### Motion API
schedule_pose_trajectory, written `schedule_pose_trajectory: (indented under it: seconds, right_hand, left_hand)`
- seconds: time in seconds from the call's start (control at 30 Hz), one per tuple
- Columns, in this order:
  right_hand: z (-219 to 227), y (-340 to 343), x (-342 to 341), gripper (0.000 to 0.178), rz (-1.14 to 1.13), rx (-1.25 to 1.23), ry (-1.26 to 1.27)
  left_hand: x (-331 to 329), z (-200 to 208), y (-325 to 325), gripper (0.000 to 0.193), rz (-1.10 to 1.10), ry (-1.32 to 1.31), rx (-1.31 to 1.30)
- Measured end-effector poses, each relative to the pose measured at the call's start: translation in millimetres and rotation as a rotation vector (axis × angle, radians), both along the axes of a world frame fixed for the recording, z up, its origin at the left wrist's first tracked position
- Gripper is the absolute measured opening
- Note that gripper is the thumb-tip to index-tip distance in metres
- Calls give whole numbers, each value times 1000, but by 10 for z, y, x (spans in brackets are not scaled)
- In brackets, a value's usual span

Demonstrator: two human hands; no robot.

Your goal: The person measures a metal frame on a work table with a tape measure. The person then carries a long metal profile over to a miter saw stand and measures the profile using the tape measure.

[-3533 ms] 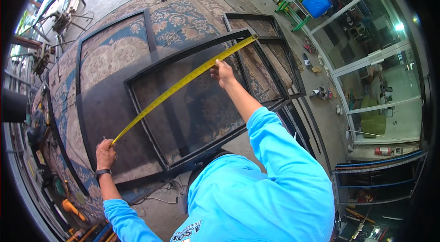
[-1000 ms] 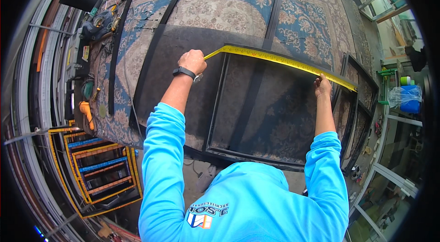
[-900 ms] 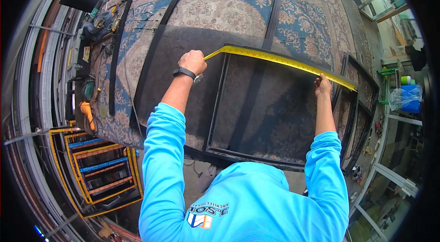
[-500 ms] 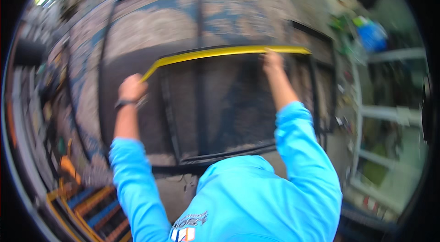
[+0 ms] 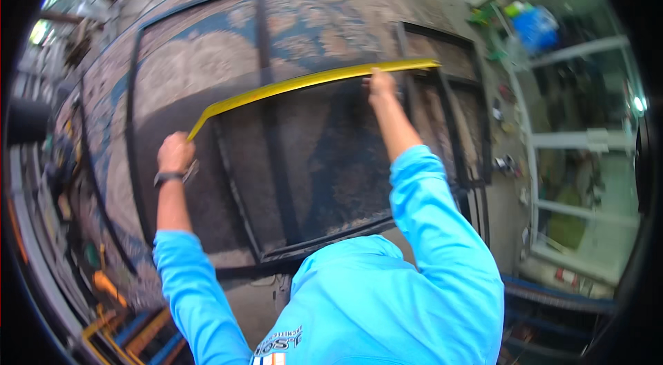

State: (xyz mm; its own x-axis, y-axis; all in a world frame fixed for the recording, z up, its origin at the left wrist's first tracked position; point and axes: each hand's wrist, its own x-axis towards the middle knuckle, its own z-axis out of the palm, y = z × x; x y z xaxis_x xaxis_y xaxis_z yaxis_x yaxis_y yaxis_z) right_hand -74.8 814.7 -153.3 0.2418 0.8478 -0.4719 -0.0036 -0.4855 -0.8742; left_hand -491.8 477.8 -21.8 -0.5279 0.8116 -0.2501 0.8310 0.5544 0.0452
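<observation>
A yellow tape measure blade [image 5: 290,86] runs along the far edge of a dark frame [image 5: 238,199] with a see-through dark panel. My left hand [image 5: 176,154], with a dark band at its wrist, is closed round the blade's left end, past a sharp bend at the frame's corner; the tape's case cannot be made out. Farther right, my right hand [image 5: 380,87] pinches the blade from the near side, close to the frame's right corner. Beyond that hand, the blade's tip reaches that corner.
Another dark frame [image 5: 261,26] lies on a patterned rug [image 5: 311,13], and a smaller one [image 5: 476,61] is at the right. White-framed glass panels [image 5: 528,123] stand along the right. Long metal profiles [image 5: 34,206] line the left. A blue bag [image 5: 535,28] sits at the far right.
My view has turned slightly, and both hands and the tape now appear farther left. The grip on the tape looks the same, and the picture is sharper.
</observation>
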Motion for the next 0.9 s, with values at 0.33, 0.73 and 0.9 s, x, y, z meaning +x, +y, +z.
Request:
schedule_pose_trajectory:
  seconds: [0.33,0.73,0.9]
  right_hand:
    - [-26,69,-32,14,72,-72,109]
    - [-31,53,-86,13,71,-67,120]
    - [-33,46,-88,13,83,-47,138]
  left_hand:
    - [-148,-295,8,24,195,-34,-4]
    - [-148,-304,54,26,213,-60,-42]
    - [-142,-340,38,23,229,-47,6]
